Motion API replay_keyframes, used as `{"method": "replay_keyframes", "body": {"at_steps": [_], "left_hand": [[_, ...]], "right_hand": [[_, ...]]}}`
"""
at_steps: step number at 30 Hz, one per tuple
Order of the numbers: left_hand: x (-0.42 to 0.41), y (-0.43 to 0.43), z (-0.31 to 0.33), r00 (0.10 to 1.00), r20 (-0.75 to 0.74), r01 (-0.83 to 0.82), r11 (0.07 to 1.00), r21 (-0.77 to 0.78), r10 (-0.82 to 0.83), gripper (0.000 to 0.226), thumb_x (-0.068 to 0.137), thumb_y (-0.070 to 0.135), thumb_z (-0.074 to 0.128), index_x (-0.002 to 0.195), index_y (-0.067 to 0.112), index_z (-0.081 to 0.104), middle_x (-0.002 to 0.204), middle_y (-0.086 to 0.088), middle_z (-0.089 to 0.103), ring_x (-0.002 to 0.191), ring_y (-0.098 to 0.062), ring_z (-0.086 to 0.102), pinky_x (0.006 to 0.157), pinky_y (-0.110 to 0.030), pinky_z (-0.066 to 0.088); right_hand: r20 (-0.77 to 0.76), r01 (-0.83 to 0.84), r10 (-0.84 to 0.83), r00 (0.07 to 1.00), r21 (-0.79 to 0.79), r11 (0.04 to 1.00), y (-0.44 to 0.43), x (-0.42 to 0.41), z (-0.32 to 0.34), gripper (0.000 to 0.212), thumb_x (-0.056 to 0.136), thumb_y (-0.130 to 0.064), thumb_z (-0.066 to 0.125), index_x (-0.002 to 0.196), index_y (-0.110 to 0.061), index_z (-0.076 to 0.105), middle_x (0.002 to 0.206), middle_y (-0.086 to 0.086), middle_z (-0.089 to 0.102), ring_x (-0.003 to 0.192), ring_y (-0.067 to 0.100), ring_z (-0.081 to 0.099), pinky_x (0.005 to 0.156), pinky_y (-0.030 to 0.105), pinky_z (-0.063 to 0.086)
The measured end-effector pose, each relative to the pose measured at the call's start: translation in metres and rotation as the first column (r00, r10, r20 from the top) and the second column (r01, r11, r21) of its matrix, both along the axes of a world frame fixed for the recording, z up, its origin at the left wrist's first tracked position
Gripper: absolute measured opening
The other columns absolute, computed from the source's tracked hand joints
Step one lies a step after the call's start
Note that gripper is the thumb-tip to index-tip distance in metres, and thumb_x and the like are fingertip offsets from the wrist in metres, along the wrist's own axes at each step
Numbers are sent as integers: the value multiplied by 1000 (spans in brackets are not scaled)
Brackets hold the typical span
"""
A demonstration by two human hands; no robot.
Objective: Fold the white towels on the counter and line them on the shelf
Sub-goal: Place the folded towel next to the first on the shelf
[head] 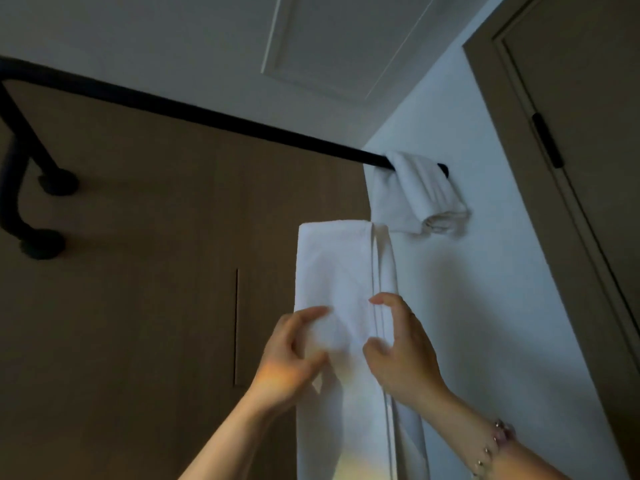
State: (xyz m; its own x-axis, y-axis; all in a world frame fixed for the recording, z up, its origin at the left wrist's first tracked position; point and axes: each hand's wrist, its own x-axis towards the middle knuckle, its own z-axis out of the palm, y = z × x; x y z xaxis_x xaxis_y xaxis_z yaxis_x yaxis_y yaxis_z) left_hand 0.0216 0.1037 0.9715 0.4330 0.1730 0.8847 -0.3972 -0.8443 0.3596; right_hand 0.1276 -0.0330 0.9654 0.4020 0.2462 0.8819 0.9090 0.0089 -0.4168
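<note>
I'm looking up here: the folded white towel (339,271) is being held upright in front of the brown wall panel (138,237). The left hand (294,355) is pinching its left edge and the right hand (398,351) is curling thumb and fingers round the hemmed right edge (beaded bracelet (498,441) on that wrist). Up right, a second towel (419,192) is draping over the black rail (207,116), near the white wall (485,306).

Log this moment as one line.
folded towel: held up below black rail | left hand: grips it | right hand: holds its edge | second towel: draped over rail
</note>
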Motion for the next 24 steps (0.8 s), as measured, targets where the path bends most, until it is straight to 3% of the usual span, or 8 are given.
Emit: {"method": "replay_keyframes", "body": {"at_steps": [5,8,11,14,16,18,20,24], "left_hand": [[30,-1,50,996,85,-51,992,116,41,55,61,26,63,112,45,53,116,16,50,103,13,49,83,-2,38],[42,-5,81,985,150,-115,970,215,83,60,56,46,59,115,44,51,114,14,49,103,13,48,82,-1,38],[57,-13,119,967,204,-203,948,246,154,60,53,53,54,113,48,48,112,16,47,98,16,48,78,0,39],[75,-20,155,947,239,-271,931,244,213,58,54,53,57,111,51,46,105,16,43,92,1,52,82,-15,47],[83,-23,174,931,238,-333,913,236,278,62,65,42,65,123,45,43,99,12,40,88,-8,50,82,-20,46],[87,-22,197,877,225,-474,841,261,425,67,80,33,67,139,32,36,105,4,40,89,-10,50,79,-17,43],[85,-24,220,793,239,-609,724,322,561,73,81,40,63,145,23,31,119,-7,42,100,-21,53,85,-22,43],[88,-34,250,690,215,-716,609,341,691,74,86,39,63,147,24,26,136,-11,37,120,-28,47,99,-27,39]], "right_hand": [[130,-10,-2,991,86,996,-4,33,53,50,79,-11,55,119,-36,37,113,-13,41,112,10,42,77,22,28],[214,-65,42,976,103,993,-9,52,84,50,81,-12,54,121,-36,36,120,-14,42,107,4,37,78,21,28],[310,-108,72,948,102,989,-18,72,120,50,83,-12,54,124,-33,35,128,-12,42,111,5,38,80,21,28],[366,-157,107,924,111,981,-23,97,157,51,80,-10,54,125,-28,37,124,-3,49,107,20,51,82,28,38],[378,-176,132,916,84,981,-24,111,183,54,80,-11,54,128,-27,36,126,3,49,97,24,54,83,30,43],[386,-185,152,910,51,981,-22,120,208,56,81,-12,54,131,-28,33,132,3,45,89,21,51,80,30,43],[403,-200,168,900,38,979,-20,124,229,59,82,-12,54,135,-27,32,136,5,41,90,19,49,78,27,41],[415,-181,158,896,16,983,-18,130,256,68,84,-8,51,144,-24,24,143,8,37,98,22,50,67,19,37]]}}
